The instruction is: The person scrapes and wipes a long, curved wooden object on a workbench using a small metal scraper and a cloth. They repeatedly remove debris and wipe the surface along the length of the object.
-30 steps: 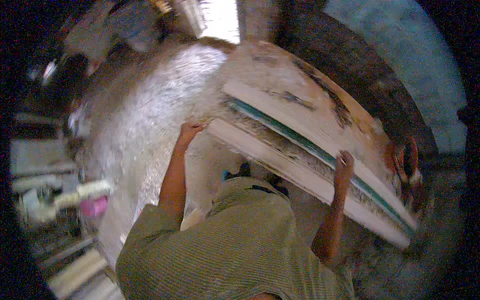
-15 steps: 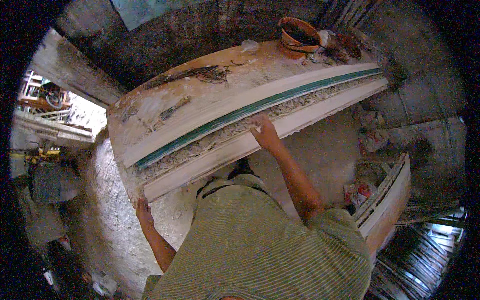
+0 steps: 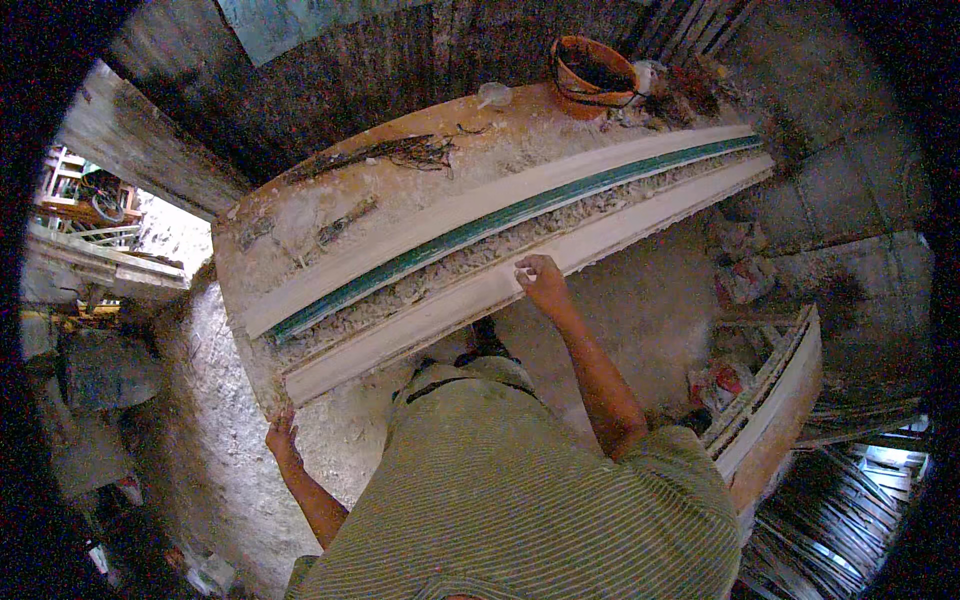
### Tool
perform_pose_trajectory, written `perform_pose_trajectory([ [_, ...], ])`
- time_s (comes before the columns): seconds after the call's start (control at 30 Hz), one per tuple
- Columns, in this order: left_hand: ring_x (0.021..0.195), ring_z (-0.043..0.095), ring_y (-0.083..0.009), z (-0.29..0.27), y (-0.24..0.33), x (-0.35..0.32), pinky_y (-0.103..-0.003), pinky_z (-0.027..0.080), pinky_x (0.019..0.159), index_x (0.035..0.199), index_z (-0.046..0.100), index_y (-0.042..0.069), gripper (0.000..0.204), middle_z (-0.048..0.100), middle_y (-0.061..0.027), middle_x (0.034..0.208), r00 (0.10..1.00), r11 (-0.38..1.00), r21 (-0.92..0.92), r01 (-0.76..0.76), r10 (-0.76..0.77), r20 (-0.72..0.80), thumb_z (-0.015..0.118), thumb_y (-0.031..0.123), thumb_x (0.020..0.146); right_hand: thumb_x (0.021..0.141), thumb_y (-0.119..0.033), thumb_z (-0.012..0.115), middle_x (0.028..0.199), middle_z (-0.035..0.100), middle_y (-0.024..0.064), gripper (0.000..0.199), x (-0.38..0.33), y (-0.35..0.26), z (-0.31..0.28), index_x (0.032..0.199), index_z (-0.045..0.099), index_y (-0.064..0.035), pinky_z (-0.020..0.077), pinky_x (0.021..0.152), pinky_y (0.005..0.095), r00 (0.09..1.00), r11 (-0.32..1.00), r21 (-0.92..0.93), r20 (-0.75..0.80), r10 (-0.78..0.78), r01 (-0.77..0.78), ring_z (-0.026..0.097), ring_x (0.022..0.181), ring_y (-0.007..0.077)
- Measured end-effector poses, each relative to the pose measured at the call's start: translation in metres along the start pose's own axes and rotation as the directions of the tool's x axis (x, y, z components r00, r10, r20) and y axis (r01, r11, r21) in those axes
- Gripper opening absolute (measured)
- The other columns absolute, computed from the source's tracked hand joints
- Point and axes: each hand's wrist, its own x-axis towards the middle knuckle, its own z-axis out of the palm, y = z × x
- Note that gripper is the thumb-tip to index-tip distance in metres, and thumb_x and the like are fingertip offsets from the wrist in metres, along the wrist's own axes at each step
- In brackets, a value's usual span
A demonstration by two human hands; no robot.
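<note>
A long white plaster-like strip (image 3: 420,328) runs along the near edge of the table, rising to the right. Just over its near edge is my right hand (image 3: 545,285), its fingers curled together; a small pale spot shows at the fingertips, too small to name. My left hand (image 3: 284,438) is beside the strip's left end, fingers extended and somewhat apart, holding nothing visible. Behind the strip lies a groove of rough, lumpy pale material (image 3: 470,245), then a green edging strip (image 3: 520,213), then a second long whitish strip (image 3: 430,230).
An orange bucket (image 3: 592,85) and a small clear cup (image 3: 494,95) stand at the far side of the dusty table (image 3: 240,215). Dark fibres or twigs (image 3: 415,152) lie on it. At right is a propped board (image 3: 770,415); a bright opening (image 3: 175,230) shows at left.
My right hand has drawn back from the lumpy groove to the near strip, and its fingers have curled. My left hand has dropped slightly away from the strip's end.
</note>
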Motion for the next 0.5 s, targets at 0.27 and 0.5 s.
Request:
perform_pose_trajectory([
  [0.27,0.111,0.063,-0.0205,0.006,-0.008,0.015,-0.042,0.043,0.096,0.127,0.062,0.012,0.040,0.068,-0.0028,0.111,0.987,0.965,-0.216,0.150,-0.160,-0.029,0.065,0.040,0.099,0.088,-0.020,0.076,0.116,0.061,0.0162,0.030,0.001,0.006,-0.004,0.114,0.070,-0.0066,0.0571,0.084,0.0394,0.984,0.986,0.003,0.054,0.167,-0.168,0.071,0.096,0.0283],
  [0.5,0.120,0.055,-0.0210,0.024,-0.011,0.008,-0.039,0.036,0.109,0.135,0.055,0.009,0.052,0.062,-0.0048,0.124,0.999,0.845,-0.534,0.031,-0.006,0.049,0.066,0.042,0.097,0.088,-0.023,0.076,0.117,0.061,0.0212,0.047,0.006,0.022,0.008,0.126,0.062,-0.0004,0.0568,0.085,0.0398,0.974,0.978,-0.020,-0.090,0.206,-0.208,0.070,0.092,0.0293],
])
